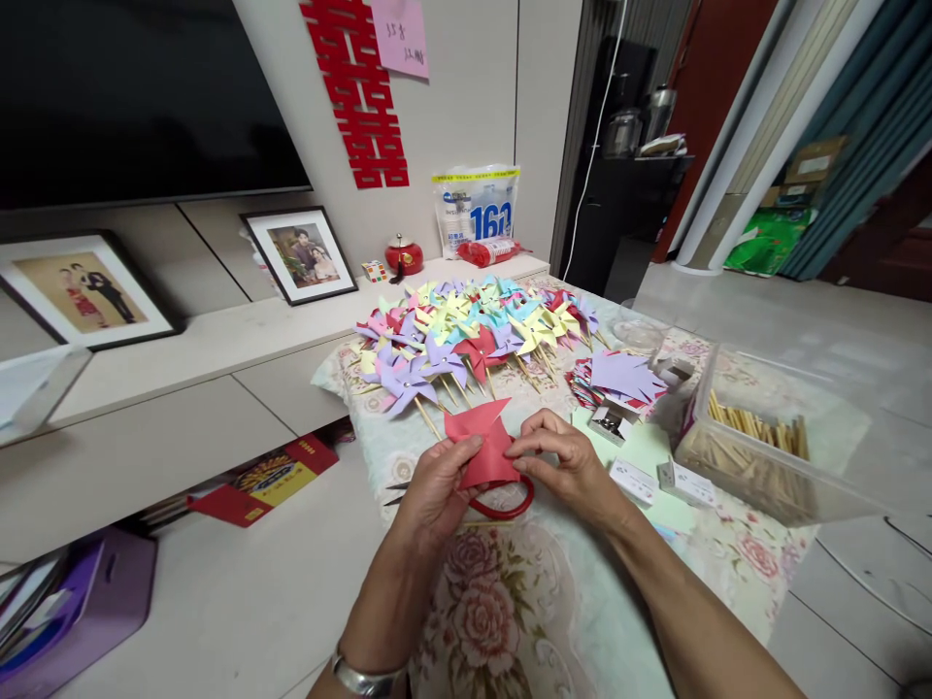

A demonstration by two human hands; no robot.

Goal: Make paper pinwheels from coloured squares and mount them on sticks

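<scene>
Between my hands is a red paper sheet (486,447), partly folded, with a pointed corner at its top. My left hand (441,485) grips it from the left, the thumb pressed near its middle. At the paper's right edge, the fingers of my right hand (557,454) are pinched together on it. Beneath the paper lie scissors with red handles (520,507), their blades showing left of my left hand. Just beyond, many finished paper pinwheels on sticks (477,354) lie heaped on the flowered tablecloth (502,621).
Right of my hands are a stack of cut paper (626,377), an open small box of metal fasteners (613,423), small white boxes (632,482) and a clear plastic bin (772,476) of wooden sticks. A white cabinet (291,335) with framed photos runs along the left.
</scene>
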